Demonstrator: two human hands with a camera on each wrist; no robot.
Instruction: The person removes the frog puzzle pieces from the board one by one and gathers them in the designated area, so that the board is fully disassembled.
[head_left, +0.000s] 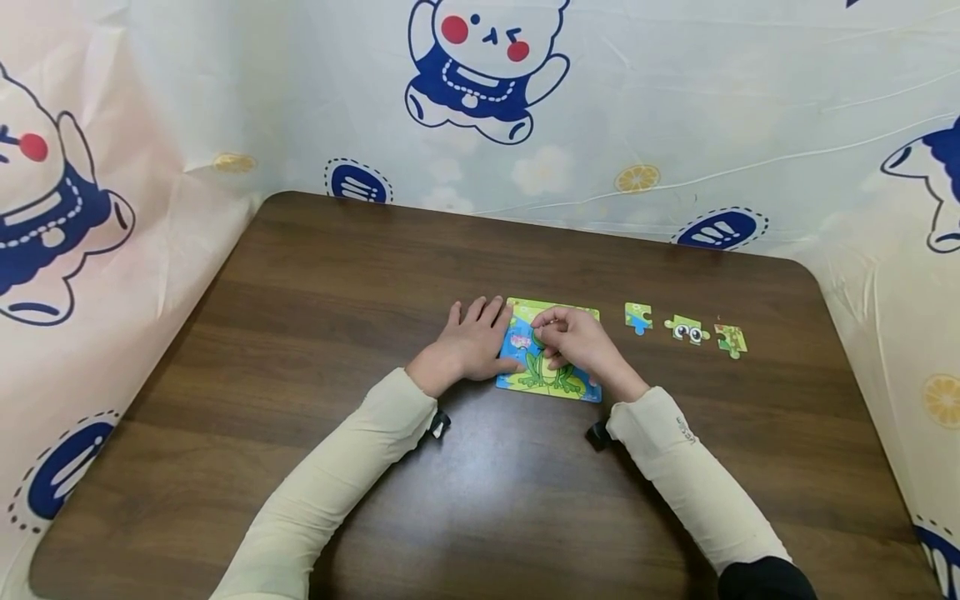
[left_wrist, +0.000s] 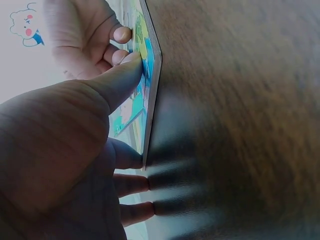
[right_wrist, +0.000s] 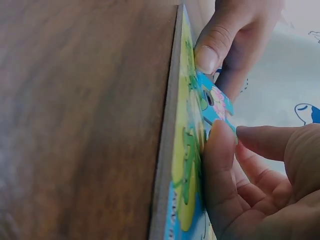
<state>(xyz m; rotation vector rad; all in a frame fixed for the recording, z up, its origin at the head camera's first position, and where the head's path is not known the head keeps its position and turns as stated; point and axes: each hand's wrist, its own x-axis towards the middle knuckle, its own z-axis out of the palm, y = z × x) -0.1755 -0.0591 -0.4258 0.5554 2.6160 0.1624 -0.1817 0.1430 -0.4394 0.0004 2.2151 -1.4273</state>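
Observation:
A frog jigsaw puzzle (head_left: 551, 385) in a flat board lies on the brown table. My right hand (head_left: 581, 340) is over the puzzle and pinches a blue puzzle piece (right_wrist: 220, 102) with a pink flower between thumb and finger. That piece stands tilted up from the board in the right wrist view. At the board's left side my left hand (head_left: 474, 343) lies with fingers spread, its thumb (left_wrist: 127, 75) resting on the puzzle's near left part. The right hand covers the upper middle of the picture in the head view.
Right of the board lie three loose pieces: a green and blue one (head_left: 638, 317), one with two frog eyes (head_left: 687, 330) and a mostly green one (head_left: 731, 339). A printed curtain (head_left: 300, 100) hangs around the wooden table (head_left: 300, 317).

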